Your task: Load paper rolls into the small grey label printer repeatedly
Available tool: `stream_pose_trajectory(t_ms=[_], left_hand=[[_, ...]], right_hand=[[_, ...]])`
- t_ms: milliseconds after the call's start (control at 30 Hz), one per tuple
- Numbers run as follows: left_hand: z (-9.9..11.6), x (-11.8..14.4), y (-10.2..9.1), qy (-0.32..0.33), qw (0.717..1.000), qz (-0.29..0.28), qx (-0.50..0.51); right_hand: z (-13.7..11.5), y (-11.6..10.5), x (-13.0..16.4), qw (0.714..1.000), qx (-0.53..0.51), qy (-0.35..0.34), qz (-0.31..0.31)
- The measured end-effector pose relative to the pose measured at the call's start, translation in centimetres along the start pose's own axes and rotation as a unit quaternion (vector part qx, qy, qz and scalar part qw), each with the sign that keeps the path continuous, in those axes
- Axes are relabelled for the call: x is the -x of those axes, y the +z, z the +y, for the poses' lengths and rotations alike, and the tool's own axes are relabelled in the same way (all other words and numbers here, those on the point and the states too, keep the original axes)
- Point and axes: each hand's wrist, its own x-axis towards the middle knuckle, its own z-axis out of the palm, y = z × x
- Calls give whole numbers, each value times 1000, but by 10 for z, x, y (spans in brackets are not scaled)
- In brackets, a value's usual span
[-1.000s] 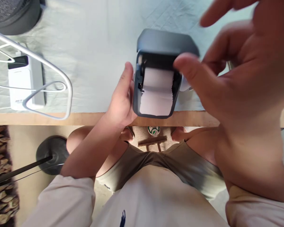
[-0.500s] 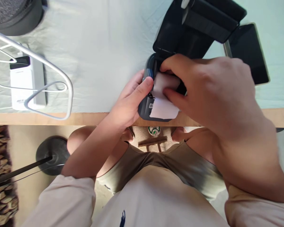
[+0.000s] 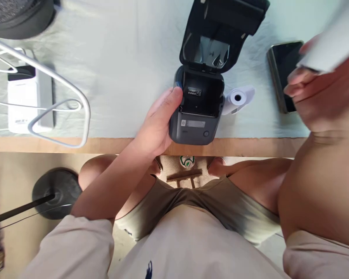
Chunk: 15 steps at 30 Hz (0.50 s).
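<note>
My left hand (image 3: 162,120) grips the left side of a small dark grey label printer (image 3: 192,131) at the table's front edge, thumb on its upper rim. The printer's black lid (image 3: 221,27) stands open, and its paper bay shows a bare black inside with a small printed label. Against the printer's right side lies a white paper roll (image 3: 229,101) with a dark core and a loose end. At the far right, my right hand (image 3: 311,93) is raised over the table, its fingers around a white, motion-blurred piece of paper or roll (image 3: 334,46), partly out of view.
A phone (image 3: 282,73) lies by my right hand. On the left are a white box-like device (image 3: 22,102), a looped white cable (image 3: 83,100) and a round black object (image 3: 20,19). The wooden table edge (image 3: 119,145) runs above my knees.
My right hand has drawn the white paper out of the printer and swung right and up with it. The bay and the roll beside the printer now show. My left hand stays on the printer.
</note>
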Motion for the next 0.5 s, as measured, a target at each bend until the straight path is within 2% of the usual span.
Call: stream_pose_trajectory(t_ms=[33,67,133,267,400,433,500], left_hand=[[0,-1,1,-2,1000,9,0],[1,-1,2,-3,1000,15,-1],[2,-1,2,-2,1000,17,-6],[1,1,-1,0,1000,-5,-26],[-2,3,1,17,999,5,-28],[-2,3,2,17,1000,9,-23],[-2,2,4,11,1000,19,-15]], right_hand=[[9,2,-2,996,-68,22,53],[14,6,-3,992,-94,28,75],[15,14,-1,992,-92,15,82],[21,23,5,994,68,-70,55],[45,20,8,970,237,-22,52],[46,18,9,962,269,-29,45],[35,14,14,942,316,-104,43]])
